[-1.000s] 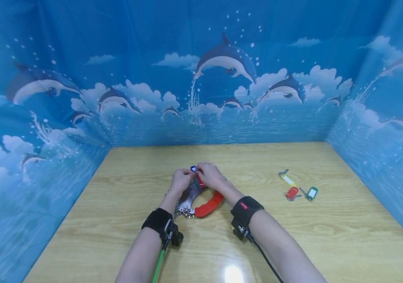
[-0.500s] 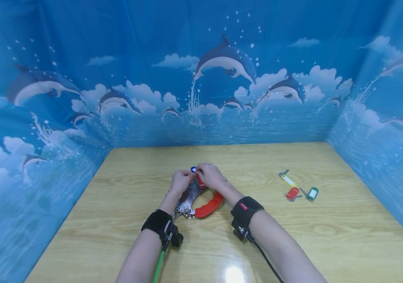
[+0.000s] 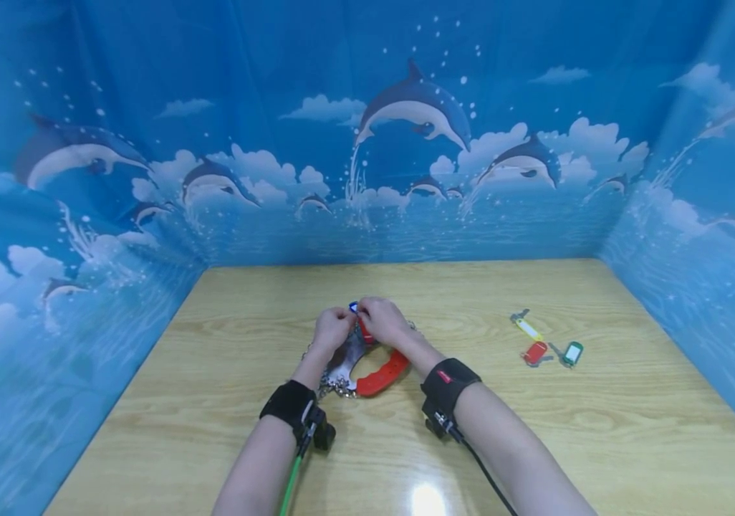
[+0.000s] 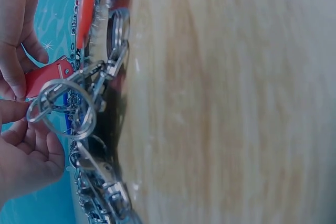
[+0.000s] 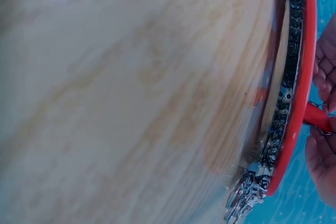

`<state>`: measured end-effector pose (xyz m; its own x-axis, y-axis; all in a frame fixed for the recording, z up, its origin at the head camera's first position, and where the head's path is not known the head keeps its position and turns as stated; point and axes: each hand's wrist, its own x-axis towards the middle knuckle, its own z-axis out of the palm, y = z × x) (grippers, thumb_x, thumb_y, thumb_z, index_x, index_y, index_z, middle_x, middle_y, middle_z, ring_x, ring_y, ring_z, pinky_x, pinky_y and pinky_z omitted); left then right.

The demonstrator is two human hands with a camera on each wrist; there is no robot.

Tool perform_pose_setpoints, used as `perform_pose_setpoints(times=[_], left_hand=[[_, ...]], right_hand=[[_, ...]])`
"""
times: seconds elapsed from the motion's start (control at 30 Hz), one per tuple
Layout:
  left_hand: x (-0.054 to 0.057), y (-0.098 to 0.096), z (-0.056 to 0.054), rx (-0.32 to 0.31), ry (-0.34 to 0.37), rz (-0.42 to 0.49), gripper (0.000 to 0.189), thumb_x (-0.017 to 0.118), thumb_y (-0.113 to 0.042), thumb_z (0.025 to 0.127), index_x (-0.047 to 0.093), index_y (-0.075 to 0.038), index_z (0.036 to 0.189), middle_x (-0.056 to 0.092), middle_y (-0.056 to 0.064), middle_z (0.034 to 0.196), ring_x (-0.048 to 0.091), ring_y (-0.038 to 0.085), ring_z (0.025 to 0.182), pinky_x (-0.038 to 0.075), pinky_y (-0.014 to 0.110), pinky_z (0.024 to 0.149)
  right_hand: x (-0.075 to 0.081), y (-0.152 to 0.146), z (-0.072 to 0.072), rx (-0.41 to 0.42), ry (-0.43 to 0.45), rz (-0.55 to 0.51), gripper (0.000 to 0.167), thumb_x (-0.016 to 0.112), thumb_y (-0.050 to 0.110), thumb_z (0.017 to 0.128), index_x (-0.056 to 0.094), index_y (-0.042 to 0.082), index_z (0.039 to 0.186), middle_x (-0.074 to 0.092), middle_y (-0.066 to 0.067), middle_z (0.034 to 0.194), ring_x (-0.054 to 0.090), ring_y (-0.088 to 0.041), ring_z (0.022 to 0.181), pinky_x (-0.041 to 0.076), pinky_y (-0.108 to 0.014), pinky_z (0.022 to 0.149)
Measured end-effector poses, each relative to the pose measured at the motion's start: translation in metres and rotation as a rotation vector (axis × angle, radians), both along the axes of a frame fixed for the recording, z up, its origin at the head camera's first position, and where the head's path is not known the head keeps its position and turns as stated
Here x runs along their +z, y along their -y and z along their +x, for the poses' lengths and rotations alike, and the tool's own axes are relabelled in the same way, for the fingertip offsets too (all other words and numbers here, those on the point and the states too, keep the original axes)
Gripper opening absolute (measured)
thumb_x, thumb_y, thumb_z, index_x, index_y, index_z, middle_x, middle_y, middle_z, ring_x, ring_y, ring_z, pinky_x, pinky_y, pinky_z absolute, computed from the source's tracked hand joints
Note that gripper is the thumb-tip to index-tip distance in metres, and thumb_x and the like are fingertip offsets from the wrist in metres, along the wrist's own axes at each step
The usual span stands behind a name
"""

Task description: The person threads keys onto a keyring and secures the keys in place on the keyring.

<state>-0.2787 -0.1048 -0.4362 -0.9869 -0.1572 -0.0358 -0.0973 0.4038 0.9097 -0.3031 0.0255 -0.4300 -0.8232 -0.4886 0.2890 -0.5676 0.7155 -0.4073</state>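
My right hand (image 3: 383, 319) pinches a red key tag (image 4: 48, 78) above a piece with a curved red grip (image 3: 382, 376), a shiny metal plate (image 3: 344, 362) and chain. Close beside it, the left hand (image 3: 334, 328) has thumb and finger pinched together at the tag's lower end, seemingly on its small key ring; the fingertips partly hide this. Just beyond the fingertips a blue tag (image 3: 353, 307) shows. Metal rings and clasps (image 4: 63, 108) stand in front of the fingers in the left wrist view. Chain (image 5: 295, 30) runs along the red grip in the right wrist view.
On the right of the wooden table (image 3: 213, 430) lie a yellow key tag (image 3: 528, 329), another red key tag (image 3: 535, 352) and a green key tag (image 3: 573, 353), with keys. A blue dolphin curtain (image 3: 264, 179) encloses the table's back and sides.
Both hands stay in nearly the same place over the red and metal piece. The head view has shifted very slightly. Nothing is let go.
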Motion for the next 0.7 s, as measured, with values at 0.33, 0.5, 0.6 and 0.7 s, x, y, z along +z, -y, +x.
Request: perform_pose_setpoints(times=[0.33, 0.5, 0.6, 0.7], left_hand=[[-0.0018, 0.0037, -0.0005, -0.024, -0.032, 0.016, 0.016, 0.056, -0.009, 0.085, 0.064, 0.002, 0.077, 0.051, 0.001, 0.067, 0.042, 0.013, 0.059, 0.034, 0.023, 0.052], [-0.0018, 0.0042, 0.0012, -0.076, -0.056, -0.006, 0.016, 0.059, -0.008, 0.086, 0.065, 0.004, 0.079, 0.052, 0.002, 0.067, 0.042, 0.013, 0.059, 0.034, 0.023, 0.053], [-0.0017, 0.0031, 0.0021, -0.086, -0.054, -0.034, 0.013, 0.059, -0.006, 0.085, 0.066, 0.005, 0.082, 0.053, 0.002, 0.069, 0.045, 0.013, 0.063, 0.037, 0.023, 0.055], [-0.0013, 0.0022, 0.0020, -0.063, -0.034, -0.043, 0.012, 0.058, -0.006, 0.086, 0.065, 0.004, 0.083, 0.054, 0.003, 0.070, 0.047, 0.014, 0.065, 0.038, 0.023, 0.056]], right_hand=[[0.0002, -0.0009, 0.0004, 0.012, 0.018, -0.003, 0.015, 0.053, 0.009, 0.093, 0.065, 0.005, 0.101, 0.064, -0.009, 0.097, 0.061, -0.022, 0.090, 0.048, -0.033, 0.076], [-0.0002, -0.0022, -0.0004, -0.041, 0.060, -0.072, 0.014, 0.054, 0.008, 0.092, 0.065, 0.003, 0.099, 0.065, -0.009, 0.094, 0.061, -0.021, 0.086, 0.049, -0.033, 0.074], [-0.0002, -0.0020, -0.0005, -0.046, 0.069, -0.062, 0.013, 0.055, 0.008, 0.092, 0.065, 0.004, 0.099, 0.065, -0.009, 0.094, 0.061, -0.020, 0.084, 0.048, -0.032, 0.073], [0.0001, -0.0010, -0.0002, -0.031, 0.067, -0.034, 0.013, 0.054, 0.009, 0.092, 0.065, 0.005, 0.099, 0.065, -0.008, 0.094, 0.061, -0.020, 0.084, 0.048, -0.032, 0.072]])
